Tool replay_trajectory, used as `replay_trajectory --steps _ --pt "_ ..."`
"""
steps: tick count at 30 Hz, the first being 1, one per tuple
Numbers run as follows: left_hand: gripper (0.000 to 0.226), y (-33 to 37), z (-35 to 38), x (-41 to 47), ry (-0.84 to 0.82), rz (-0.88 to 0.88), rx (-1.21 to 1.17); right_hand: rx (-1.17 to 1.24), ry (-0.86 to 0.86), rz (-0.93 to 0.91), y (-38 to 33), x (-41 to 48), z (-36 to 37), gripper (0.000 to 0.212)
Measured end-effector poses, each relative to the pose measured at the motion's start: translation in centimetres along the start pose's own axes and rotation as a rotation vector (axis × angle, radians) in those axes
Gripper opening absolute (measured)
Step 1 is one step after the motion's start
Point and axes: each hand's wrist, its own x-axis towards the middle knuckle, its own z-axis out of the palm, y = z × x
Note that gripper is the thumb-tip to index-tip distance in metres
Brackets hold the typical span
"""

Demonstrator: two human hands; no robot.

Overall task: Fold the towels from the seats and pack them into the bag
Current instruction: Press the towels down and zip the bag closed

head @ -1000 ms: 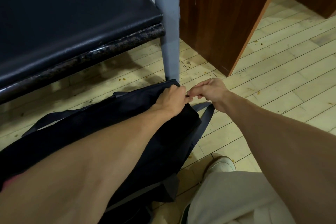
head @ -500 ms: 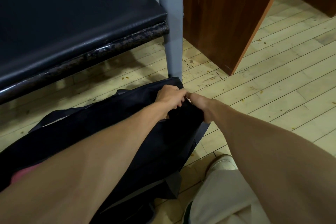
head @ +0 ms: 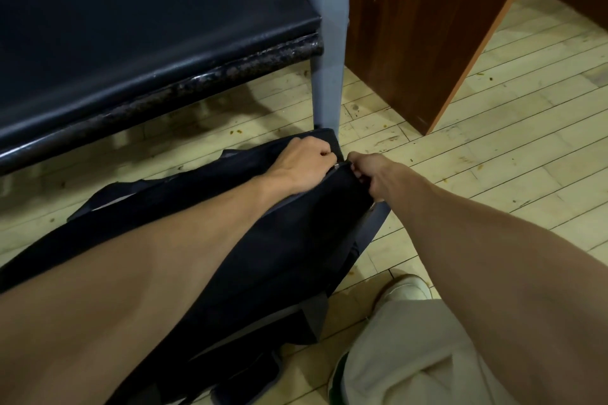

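A dark navy bag (head: pixel 289 240) lies on the pale wooden floor in front of a black padded seat (head: pixel 138 29). My left hand (head: pixel 304 163) grips the bag's top edge at its far end, fingers curled into the fabric by a small metal zipper piece. My right hand (head: pixel 370 174) pinches the bag's end corner just right of it, above a grey strap (head: pixel 375 223). Both forearms cover much of the bag. No towel is visible; the inside of the bag is hidden.
A grey metal seat leg (head: pixel 327 43) stands just behind the bag. A brown wooden panel (head: pixel 424 26) rises at the right. My white shoe (head: pixel 406 289) and light trouser leg (head: pixel 404 362) are at the lower right on the floor.
My right hand has dropped from beside the bag onto its end corner and now pinches it. My left hand has kept its grip at the top edge. The view moved slightly closer.
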Motion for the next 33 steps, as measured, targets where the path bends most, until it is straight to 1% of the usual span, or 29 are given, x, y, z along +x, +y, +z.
replay_trajectory --steps 4,6,8,10,12,14,15,16,17,19,20,21,23,24,28,33 --pt "0.035 -2.6 -2.4 -3.1 0.009 0.031 0.078 -0.042 0.125 -0.016 -0.2 0.1 0.4 0.032" --pt "0.038 -4.2 -4.1 -5.5 0.026 0.033 0.085 -0.043 0.171 -0.043 -0.3 -0.2 0.7 0.023" --pt "0.04 -6.0 -5.4 -8.1 0.049 0.016 0.095 -0.048 0.202 -0.062 -0.3 -0.7 0.8 0.019" --pt "0.04 -8.0 -6.3 -10.7 0.076 -0.029 0.101 -0.146 0.211 -0.086 -0.2 -1.6 0.8 0.019" --pt "0.039 -9.4 -6.7 -12.4 0.119 -0.066 0.095 -0.412 0.247 -0.155 -0.2 -3.1 0.9 0.023" --pt "0.038 -10.0 -6.7 -13.1 0.162 -0.071 0.054 -0.733 0.33 -0.301 -0.2 -4.7 1.6 0.022" --pt "0.037 -10.0 -6.7 -13.2 0.181 -0.077 0.019 -0.842 0.367 -0.425 -0.2 -5.4 2.1 0.023" --pt "0.036 -9.9 -6.5 -13.3 0.188 -0.087 -0.014 -0.897 0.364 -0.575 -0.2 -6.4 2.8 0.025" --pt "0.035 -9.8 -6.3 -13.3 0.188 -0.101 -0.048 -0.909 0.316 -0.738 -0.1 -7.6 3.5 0.025" --pt "0.033 -9.8 -6.0 -13.2 0.2 -0.137 -0.148 -0.939 0.157 -1.047 0.0 -9.8 4.9 0.023" --pt "0.031 -9.8 -5.8 -13.2 0.214 -0.159 -0.214 -1.009 0.073 -1.148 0.2 -10.9 5.7 0.026" --pt "0.031 -9.7 -5.8 -13.4 0.227 -0.173 -0.276 -1.116 0.007 -1.208 0.4 -11.7 6.3 0.032" --pt "0.032 -9.6 -5.7 -13.7 0.232 -0.181 -0.339 -1.326 -0.052 -1.24 0.6 -12.5 7.4 0.041" --pt "0.033 -9.5 -5.6 -13.9 0.225 -0.175 -0.343 -1.386 -0.044 -1.238 0.7 -12.6 7.9 0.04" --pt "0.035 -9.7 -5.5 -14.5 0.196 -0.158 -0.246 -1.548 0.037 -1.264 0.2 -13.1 9.5 0.015" --pt "0.035 -11.5 -7.2 -17.0 0.206 -0.164 -0.044 -1.642 0.07 -1.135 -0.4 -14.4 9.6 0.016"
